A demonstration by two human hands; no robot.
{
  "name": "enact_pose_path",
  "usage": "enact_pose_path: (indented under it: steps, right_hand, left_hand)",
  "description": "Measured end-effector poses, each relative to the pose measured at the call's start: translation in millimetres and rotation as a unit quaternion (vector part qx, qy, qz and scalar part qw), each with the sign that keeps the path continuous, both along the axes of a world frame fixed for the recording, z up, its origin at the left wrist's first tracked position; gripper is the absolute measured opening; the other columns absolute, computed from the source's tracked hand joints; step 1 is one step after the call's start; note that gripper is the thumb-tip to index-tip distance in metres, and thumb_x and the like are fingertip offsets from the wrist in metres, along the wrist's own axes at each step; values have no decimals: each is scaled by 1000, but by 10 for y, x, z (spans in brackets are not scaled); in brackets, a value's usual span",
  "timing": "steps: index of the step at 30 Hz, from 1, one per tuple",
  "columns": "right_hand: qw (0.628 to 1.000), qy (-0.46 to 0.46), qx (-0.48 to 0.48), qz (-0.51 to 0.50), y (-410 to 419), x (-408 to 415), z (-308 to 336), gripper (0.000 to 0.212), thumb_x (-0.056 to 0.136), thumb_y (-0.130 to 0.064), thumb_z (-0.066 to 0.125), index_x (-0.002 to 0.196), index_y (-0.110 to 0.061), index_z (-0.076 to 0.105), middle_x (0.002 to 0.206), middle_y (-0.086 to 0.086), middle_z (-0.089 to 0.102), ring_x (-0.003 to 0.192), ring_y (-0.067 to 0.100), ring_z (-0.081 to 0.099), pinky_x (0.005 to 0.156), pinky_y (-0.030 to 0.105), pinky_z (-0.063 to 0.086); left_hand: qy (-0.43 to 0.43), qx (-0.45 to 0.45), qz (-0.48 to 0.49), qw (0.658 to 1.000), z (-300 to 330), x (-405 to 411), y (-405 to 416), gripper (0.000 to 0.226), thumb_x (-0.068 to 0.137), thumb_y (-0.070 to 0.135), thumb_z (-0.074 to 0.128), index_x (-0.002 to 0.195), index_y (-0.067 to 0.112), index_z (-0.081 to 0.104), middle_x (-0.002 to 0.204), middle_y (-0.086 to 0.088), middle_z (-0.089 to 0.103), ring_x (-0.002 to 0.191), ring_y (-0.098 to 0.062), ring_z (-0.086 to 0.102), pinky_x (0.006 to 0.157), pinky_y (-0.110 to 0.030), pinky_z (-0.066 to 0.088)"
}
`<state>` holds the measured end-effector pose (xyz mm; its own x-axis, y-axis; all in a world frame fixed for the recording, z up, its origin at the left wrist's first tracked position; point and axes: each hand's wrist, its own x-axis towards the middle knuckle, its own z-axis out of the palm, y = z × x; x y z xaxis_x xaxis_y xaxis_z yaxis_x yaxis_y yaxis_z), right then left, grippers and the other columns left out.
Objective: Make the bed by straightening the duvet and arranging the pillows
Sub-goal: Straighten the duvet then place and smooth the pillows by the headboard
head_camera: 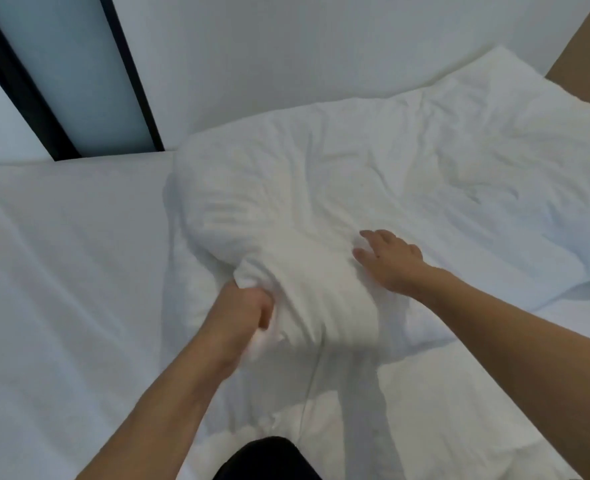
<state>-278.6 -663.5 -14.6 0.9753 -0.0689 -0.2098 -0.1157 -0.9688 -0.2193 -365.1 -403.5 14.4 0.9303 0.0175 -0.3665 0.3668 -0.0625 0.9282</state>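
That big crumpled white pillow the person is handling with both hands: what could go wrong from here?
1. The left hand bunches only one corner of the crumpled white pillow; the fabric may slip from that grip.
2. The right hand lies flat and holds nothing, so the pillow could sag or twist.
3. Dragging it may wrinkle the smooth white sheet beneath.

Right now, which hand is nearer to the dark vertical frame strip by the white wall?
Left. The left hand grips the white pillow below the strip; the right hand rests farther right.
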Motion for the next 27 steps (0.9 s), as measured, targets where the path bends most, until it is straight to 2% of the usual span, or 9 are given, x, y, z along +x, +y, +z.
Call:
enact_pose_path:
  steps: [3, 7, 10, 13, 17, 20, 22, 24, 27]
  right_hand:
    - [998, -26, 39, -43, -180, 66, 16, 57, 96, -59, 20, 149, -40, 15, 159, -4, 17, 146, 20, 15, 116, 54, 9]
    - [994, 77, -62, 49, -96, -2, 11, 64, 95, -59, 31, 151, -37, 10, 161, -5, 9, 146, 22, 17, 117, 53, 9]
    - [987, 116, -47, 99, 224, -183, -251, 70, 92, -64, 32, 150, -40, 2, 162, -5, -3, 148, 25, 4, 115, 58, 8]
    - [985, 114, -76, 107, 449, -271, -459, 65, 93, -65, 19, 149, -44, -7, 160, -7, -15, 148, 25, -10, 112, 64, -2]
    - [999, 31, 15, 36, 341, -237, -443, 57, 98, -57, 13, 150, -44, -7, 160, -11, -13, 148, 18, -11, 113, 62, -6]
    - [999, 34, 2, 39, 69, -218, -300, 60, 97, -60, 19, 151, -40, 3, 162, -8, -6, 149, 17, -5, 113, 59, -7]
    - [995, 68, -56, 45, -199, -315, -294, 61, 97, -58, 23, 152, -35, 8, 162, -4, -4, 149, 19, -3, 114, 61, -3]
    - [996, 54, -68, 11, -488, -496, -332, 60, 97, -55, 26, 151, -34, 11, 162, -4, -4, 148, 19, -3, 114, 61, -2]
    - [995, 19, -54, -78, -853, -761, -395, 59, 95, -55, 30, 149, -37, 12, 161, -7, -5, 148, 20, -4, 112, 60, -1]
  left_hand:
    - [70, -112, 57, 990, 94, -35, 127, 26, 42, 3, 45, 67, 9, 51, 61, -8, 52, 59, -27, 51, 60, -32, 44]
    - [183, 161, -69, 967, -327, -399, 406, 6, 75, 11, 56, 73, 15, 53, 71, -7, 52, 71, -24, 53, 62, -26, 37]
    - [153, 0, -85, 985, -266, -407, 466, 22, 95, 31, 56, 106, 15, 66, 92, -4, 70, 107, -26, 66, 77, -28, 45]
    - [103, -99, -58, 988, -61, -396, 360, 29, 90, 46, 58, 105, 24, 70, 101, 7, 74, 98, -15, 70, 79, -26, 51]
    - [-14, 32, 60, 998, 78, -410, 322, 26, 90, 14, 57, 65, 15, 60, 59, 3, 57, 59, -14, 53, 55, -24, 42]
    - [87, 100, 159, 978, -331, -557, 719, 18, 90, 17, 57, 75, 7, 59, 83, -14, 68, 68, -24, 59, 63, -34, 48]
    - [109, 352, 133, 920, -547, -629, 682, 16, 90, 18, 51, 93, 2, 50, 100, -24, 65, 84, -35, 61, 74, -44, 47]
    - [-71, 511, 141, 845, -537, -561, 249, 20, 81, 8, 52, 100, 6, 48, 102, -18, 60, 91, -38, 56, 77, -43, 43]
    - [-370, 483, -37, 793, -214, -538, -828, 48, 70, 28, 62, 114, 14, 50, 116, -10, 51, 102, -32, 50, 83, -42, 43]
